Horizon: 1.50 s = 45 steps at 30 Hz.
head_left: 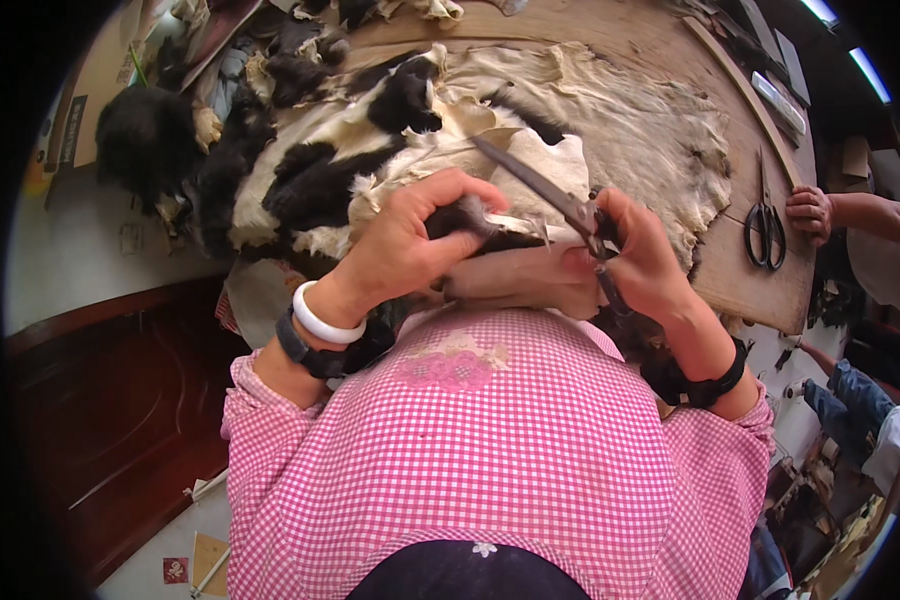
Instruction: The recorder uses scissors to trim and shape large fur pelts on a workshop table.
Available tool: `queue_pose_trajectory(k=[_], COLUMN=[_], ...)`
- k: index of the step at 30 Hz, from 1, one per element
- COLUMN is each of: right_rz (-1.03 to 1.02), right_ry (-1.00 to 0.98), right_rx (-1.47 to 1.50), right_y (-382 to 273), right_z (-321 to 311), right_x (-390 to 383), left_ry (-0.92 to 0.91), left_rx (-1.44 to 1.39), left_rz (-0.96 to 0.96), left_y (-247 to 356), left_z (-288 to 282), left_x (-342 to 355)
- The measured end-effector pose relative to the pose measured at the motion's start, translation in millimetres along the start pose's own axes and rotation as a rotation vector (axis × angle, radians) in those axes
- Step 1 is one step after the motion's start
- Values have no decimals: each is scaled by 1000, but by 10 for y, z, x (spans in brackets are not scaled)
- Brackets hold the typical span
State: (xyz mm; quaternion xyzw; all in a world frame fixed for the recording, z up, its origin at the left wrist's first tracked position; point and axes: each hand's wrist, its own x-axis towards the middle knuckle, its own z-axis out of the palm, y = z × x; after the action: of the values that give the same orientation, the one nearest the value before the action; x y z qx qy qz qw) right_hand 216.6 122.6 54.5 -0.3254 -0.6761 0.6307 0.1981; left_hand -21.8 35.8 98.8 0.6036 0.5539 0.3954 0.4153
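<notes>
Close in front of my chest, my left hand (410,240) pinches a small piece of dark fur (467,214) between thumb and fingers. The piece has a pale skin edge. My right hand (645,255) grips a pair of dark metal scissors (538,184), one long blade pointing up and left over the hides. The scissors' pivot is just right of the fur piece, and the lower blade is partly hidden. Beneath both hands lie black-and-white fur pelts (335,185) and a pale, skin-side-up hide (630,110).
A second pair of black-handled scissors (765,232) lies on the wooden table (785,290) at right. Beside it rests another person's hand (810,213). A long wooden strip (740,85) runs along that side. Dark fur (145,140) hangs over the table's left edge.
</notes>
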Motion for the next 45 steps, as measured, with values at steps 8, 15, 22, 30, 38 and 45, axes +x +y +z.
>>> queue_pose_trajectory(k=[8,15,22,30,38,45], right_rz=[95,-182,-122,-530,-480,-369], right_ry=[-142,65,119,209,133,211], right_rx=[184,-715,-813,-1126,-1078,-1075], right_y=[115,-6,-62,-142,-142,-196], right_z=[-98,-452,-453,-283,-464,-251], right_x=[15,-286,-420,-510,-686,-568], left_ry=[-241,-86,-124,-154,-126,-157], left_rx=[-303,-420,-372,-353,-394,-325], left_rz=[-277,-335,-207,-183,-172,-142], left_y=[-80,-47,-43,23,-11,38], left_z=[10,-15,-18,1,12,33], left_x=[-37,-90,-74,-110,-168,-159])
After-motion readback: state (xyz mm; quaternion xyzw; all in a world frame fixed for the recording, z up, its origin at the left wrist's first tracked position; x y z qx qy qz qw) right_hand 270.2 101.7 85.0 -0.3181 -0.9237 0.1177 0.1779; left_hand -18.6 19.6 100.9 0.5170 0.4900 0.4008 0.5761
